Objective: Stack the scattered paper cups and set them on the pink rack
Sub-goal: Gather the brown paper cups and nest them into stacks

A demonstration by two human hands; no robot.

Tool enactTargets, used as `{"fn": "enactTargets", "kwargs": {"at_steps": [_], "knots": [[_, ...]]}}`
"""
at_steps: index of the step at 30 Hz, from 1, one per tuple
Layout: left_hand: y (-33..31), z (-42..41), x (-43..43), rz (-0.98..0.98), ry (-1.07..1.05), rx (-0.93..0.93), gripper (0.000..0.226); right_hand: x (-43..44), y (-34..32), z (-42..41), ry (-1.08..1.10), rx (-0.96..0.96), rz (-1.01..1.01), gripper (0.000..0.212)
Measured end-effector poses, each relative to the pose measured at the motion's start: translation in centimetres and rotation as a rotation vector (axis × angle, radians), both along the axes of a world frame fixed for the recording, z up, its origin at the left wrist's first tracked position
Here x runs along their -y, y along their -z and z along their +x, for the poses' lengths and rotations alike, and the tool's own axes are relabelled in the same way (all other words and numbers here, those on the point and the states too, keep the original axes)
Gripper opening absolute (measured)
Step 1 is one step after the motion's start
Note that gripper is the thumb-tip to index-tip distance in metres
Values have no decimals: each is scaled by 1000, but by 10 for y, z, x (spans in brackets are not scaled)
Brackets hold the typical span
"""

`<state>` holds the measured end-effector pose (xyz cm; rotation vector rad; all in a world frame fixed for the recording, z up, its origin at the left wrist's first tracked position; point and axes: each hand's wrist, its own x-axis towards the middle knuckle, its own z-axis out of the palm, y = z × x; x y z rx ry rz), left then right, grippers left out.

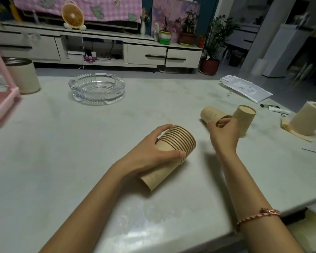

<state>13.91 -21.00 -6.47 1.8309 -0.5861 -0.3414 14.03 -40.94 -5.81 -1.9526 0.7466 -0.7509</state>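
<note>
Left hand (153, 152) curls fingers and thumb round cup stack (181, 141), tipped on table (80, 161). Right hand (224, 136) pinches loose cup (211, 114) at rim. Aim its bottom into stack mouth, push softly (no squashing). Pink rack (2, 105) waits far left.

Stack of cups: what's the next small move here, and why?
Probably carry the loose cup in the right hand over and slide it into the stack. The left hand holds the stack tilted, mouth toward the right hand, which grips that cup; a second cup stands beside it.
</note>
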Motion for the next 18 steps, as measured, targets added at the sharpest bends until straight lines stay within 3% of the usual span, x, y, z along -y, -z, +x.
{"fn": "enactTargets", "kwargs": {"at_steps": [1,4,7,12,15,18], "knots": [[0,0,1,11,-1,7,80,0,3,7,-17,-28,54,23],[1,1,2,31,-11,18,82,0,11,21,-52,-205,-28,26],[2,3,3,38,-1,14,80,0,13,24,-97,-227,-19,38],[-3,8,-6,4,-53,50,88,-7,-3,1,-153,140,-129,25],[-11,7,-11,-27,-89,97,104,-20,-17,-20,-284,435,42,27],[-14,4,-11,52,-151,259,113,-36,-24,-37,-462,485,117,35]]}}
